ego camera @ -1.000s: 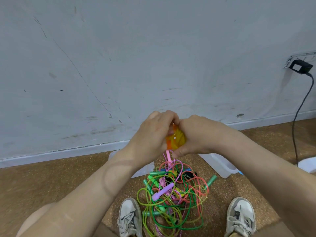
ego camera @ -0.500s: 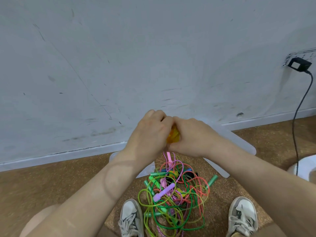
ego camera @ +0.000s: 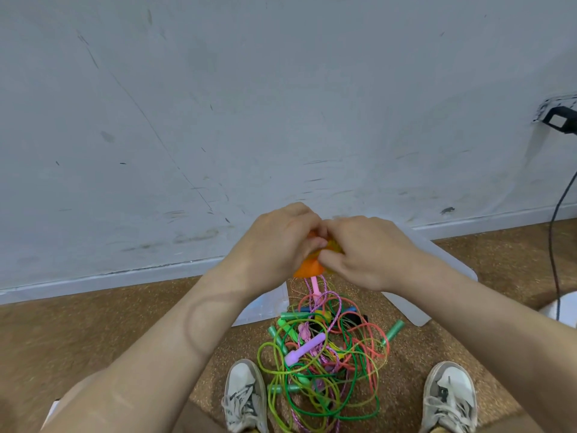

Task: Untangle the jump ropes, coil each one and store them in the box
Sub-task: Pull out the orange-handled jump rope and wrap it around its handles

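Note:
My left hand point(ego camera: 278, 245) and my right hand point(ego camera: 365, 254) meet in front of me, both closed on a small orange and yellow jump rope bundle point(ego camera: 309, 267). Most of the bundle is hidden by my fingers. A pink handle point(ego camera: 315, 285) hangs just below it. On the floor between my feet lies a tangled pile of jump ropes point(ego camera: 324, 360) in green, yellow, red and pink, with a purple handle point(ego camera: 304, 348) on top. The translucent white box point(ego camera: 265, 307) stands behind the pile, mostly hidden by my arms.
A white lid or panel point(ego camera: 412, 310) lies right of the pile. My two grey sneakers point(ego camera: 245, 398) point(ego camera: 449, 398) flank the ropes. A black cable point(ego camera: 559, 214) hangs from a wall plug point(ego camera: 560, 120) at right. A scuffed wall stands close ahead.
My hands have stayed together on the orange bundle and shifted slightly. The fingers have reworked their grip, and more orange shows under my left hand.

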A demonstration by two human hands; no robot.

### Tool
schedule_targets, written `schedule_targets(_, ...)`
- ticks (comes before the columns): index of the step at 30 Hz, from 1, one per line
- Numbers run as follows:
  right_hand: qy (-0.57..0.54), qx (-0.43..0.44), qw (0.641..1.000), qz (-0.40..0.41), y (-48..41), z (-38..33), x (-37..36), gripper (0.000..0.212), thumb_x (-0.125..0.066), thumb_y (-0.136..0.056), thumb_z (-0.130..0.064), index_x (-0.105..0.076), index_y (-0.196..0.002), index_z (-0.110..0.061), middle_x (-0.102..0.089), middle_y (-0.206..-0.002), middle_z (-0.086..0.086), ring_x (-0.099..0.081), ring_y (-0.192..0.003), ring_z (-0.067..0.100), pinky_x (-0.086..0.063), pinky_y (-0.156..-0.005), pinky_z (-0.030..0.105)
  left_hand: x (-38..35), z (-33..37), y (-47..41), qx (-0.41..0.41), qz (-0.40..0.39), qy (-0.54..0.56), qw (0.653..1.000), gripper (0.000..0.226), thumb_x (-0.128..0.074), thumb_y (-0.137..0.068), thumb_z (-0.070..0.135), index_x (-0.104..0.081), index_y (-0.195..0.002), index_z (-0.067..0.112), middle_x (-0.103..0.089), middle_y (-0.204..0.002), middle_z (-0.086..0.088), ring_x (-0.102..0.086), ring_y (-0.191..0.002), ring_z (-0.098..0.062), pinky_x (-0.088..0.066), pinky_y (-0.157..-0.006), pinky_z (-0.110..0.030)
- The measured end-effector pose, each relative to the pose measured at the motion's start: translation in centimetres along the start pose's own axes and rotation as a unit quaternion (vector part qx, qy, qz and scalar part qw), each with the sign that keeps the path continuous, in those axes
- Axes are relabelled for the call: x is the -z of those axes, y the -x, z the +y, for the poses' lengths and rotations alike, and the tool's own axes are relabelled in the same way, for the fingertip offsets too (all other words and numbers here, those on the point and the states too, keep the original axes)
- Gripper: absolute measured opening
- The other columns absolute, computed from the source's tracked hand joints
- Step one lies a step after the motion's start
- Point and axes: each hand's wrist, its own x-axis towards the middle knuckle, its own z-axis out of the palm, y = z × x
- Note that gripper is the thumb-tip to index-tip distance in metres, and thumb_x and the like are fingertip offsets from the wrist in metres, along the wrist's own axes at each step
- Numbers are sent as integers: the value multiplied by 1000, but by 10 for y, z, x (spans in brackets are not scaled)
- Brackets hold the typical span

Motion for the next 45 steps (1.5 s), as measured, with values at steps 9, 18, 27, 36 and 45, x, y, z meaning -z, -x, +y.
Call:
schedule_targets(9, -49, 46, 994, -91, 4, 2, 17, 31, -51, -90, -44, -53, -104, -16, -57, -85, -1, -54, -80, 23, -38, -65, 32, 7, -3, -3, 60, -16, 157, 986, 20, -81, -70, 21, -76, -88, 27, -66, -91, 14, -55, -83, 7, -32, -71, -5)
schedule_targets(18, 78, 26, 983, -167, 10, -3, 21, 76, -79, -67, -53, -42, -124, -18, -60, -107, 4, -58, -99, 24, -35, -67, 28, -10, 18, 5, 0, -19, -19, 1000, 8, -63, -76, 19, -62, -83, 23, -64, -84, 6, -60, -81, -18, -40, -66, -31)
schedule_targets(27, 68, 33, 991, -110, 15, -1, 21, 74, -78, -66, -50, -37, -118, -17, -51, -79, -4, -54, -79, 27, -31, -59, 31, -8, 27, -4, 76, -62, -13, 995, 19, -63, -81, 18, -48, -79, 31, -64, -90, 6, -59, -89, -19, -44, -74, -36)
schedule_targets(36, 2, 10, 992, -124, 12, 3, 26, 34, -59, -80, -41, -54, -104, -17, -44, -66, -5, -49, -68, 22, -37, -57, 33, -14, 23, -4, 132, -24, 151, 979, 18, -67, -79, 16, -55, -75, 28, -61, -86, 6, -56, -87, -13, -45, -78, -36)
schedule_targets(45, 47, 46, 990, -121, 14, 14, 22, 48, -57, -83, -35, -37, -120, -11, -38, -66, -4, -45, -68, 28, -36, -61, 35, -30, 37, -13, 202, 24, 171, 964, 25, -65, -77, 9, -50, -65, 26, -66, -75, 1, -62, -75, -24, -47, -68, -41)
